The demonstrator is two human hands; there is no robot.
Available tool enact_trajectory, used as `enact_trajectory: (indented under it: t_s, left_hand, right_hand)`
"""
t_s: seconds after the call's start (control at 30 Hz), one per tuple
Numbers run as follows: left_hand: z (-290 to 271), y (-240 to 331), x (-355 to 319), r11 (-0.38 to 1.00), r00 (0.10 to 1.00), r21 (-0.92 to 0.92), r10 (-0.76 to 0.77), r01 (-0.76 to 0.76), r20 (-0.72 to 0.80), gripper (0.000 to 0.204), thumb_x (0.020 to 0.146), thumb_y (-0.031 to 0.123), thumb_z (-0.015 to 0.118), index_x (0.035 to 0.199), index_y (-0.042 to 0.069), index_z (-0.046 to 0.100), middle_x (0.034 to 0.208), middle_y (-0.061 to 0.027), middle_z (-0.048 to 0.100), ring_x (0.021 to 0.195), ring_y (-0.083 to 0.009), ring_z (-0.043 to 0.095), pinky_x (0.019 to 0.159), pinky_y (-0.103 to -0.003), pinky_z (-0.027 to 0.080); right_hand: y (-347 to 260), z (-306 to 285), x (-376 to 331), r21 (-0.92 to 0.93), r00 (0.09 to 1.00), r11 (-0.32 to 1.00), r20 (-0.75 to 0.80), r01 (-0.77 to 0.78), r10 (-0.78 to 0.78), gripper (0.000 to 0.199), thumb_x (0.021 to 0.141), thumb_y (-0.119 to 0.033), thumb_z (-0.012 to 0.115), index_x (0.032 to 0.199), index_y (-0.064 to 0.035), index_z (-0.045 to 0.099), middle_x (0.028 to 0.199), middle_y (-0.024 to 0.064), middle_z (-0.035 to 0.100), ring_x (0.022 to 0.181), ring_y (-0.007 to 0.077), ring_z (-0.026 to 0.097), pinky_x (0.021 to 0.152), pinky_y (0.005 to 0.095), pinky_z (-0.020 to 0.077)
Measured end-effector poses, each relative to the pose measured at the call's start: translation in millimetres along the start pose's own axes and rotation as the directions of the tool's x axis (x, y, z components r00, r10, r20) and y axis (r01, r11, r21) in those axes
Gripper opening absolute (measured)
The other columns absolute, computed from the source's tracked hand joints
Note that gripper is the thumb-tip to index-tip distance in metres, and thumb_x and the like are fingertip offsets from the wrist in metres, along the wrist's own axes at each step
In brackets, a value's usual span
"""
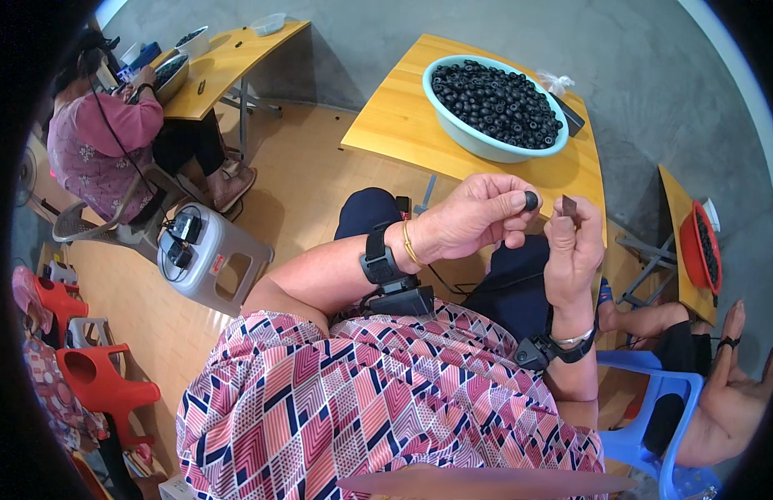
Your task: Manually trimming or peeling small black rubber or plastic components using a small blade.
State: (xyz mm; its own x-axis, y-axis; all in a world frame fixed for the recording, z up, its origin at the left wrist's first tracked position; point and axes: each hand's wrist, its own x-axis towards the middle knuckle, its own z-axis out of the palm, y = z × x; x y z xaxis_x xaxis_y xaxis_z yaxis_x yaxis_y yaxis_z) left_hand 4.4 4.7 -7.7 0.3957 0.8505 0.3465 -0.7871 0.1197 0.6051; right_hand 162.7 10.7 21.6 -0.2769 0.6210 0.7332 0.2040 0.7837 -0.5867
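A small round black piece (531, 200) is pinched between the thumb and forefinger of the left hand (474, 218), just right of the frame's centre. The grip of that hand is closed on the piece, with the other fingers curled in beneath it. Just to its right, the right hand (572, 254) is raised with its fingers upright, and a small flat dark brown piece (569, 205) is held at its fingertips; that grip is closed on the flat piece as well. The two held pieces are seen close together but apart. A black strap with a small device is worn on each wrist, and a gold bangle is seen on the left one.

Above the hands, in the upper middle of the frame, a wooden counter (395, 121) is seen, and on it a pale blue basin (478, 143) filled with many small round black pieces like the one held. A dark flat object lies just beside the basin's right rim.

In the upper left of the frame another person (99, 146) in a pink top is seated at a second wooden counter (228, 54) carrying bowls. A grey plastic stool (211, 262) with small black devices on it stands at centre left. At the right edge a red basin (699, 250) of dark pieces sits on a third counter, and a further person's hand (737, 375) shows at lower right beside a blue chair (653, 400).
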Motion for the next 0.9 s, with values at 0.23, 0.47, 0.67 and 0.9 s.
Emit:
enact_trajectory:
  t_s: [0.23,0.47,0.67,0.9]
  left_hand:
    - [4,3,-2,1.0,1.0,0.016,-0.002,0.002,0.017,0.021,0.087,0.02,0.054,0.097,0.002,0.056,0.075,-0.001,0.049,0.064,-0.0085,0.044,0.057,-0.022,0.042]
    - [1,2,-1,0.999,0.999,0.04,0.009,-0.01,0.032,0.022,0.087,0.02,0.054,0.1,0.003,0.055,0.076,-0.0022,0.05,0.065,-0.0097,0.047,0.059,-0.023,0.043]
    - [-3,3,0,0.997,0.999,0.071,0.015,-0.018,0.044,0.02,0.087,0.019,0.054,0.099,0.003,0.055,0.076,-0.0023,0.051,0.067,-0.0115,0.051,0.062,-0.024,0.046]
    - [-5,2,1,0.991,0.999,0.131,0.028,-0.03,0.018,0.018,0.088,0.016,0.051,0.099,0.002,0.054,0.078,-0.0036,0.052,0.068,-0.0126,0.052,0.063,-0.025,0.047]
  right_hand:
    - [-12,-7,5,0.156,0.95,0.949,0.198,-0.273,0.241,0.017,0.092,-0.018,0.045,0.088,-0.002,0.051,0.067,-0.0023,0.044,0.057,0.0043,0.037,0.051,0.0187,0.0311]
    - [-19,-5,8,0.111,0.946,0.956,0.212,-0.272,0.244,0.02,0.091,-0.02,0.047,0.082,-0.0033,0.052,0.062,-0.005,0.04,0.054,0.0023,0.034,0.047,0.0177,0.0257]
    - [-27,-4,11,0.024,0.939,0.956,0.198,-0.291,0.28,0.019,0.091,-0.017,0.048,0.081,-0.0024,0.053,0.06,-0.0042,0.042,0.054,0.0028,0.036,0.047,0.0185,0.0276]
    - [-33,-4,17,-0.026,0.94,0.971,0.245,-0.237,0.236,0.018,0.091,-0.012,0.045,0.083,0.0016,0.054,0.064,0.0052,0.059,0.058,0.0094,0.055,0.053,0.0221,0.0418]
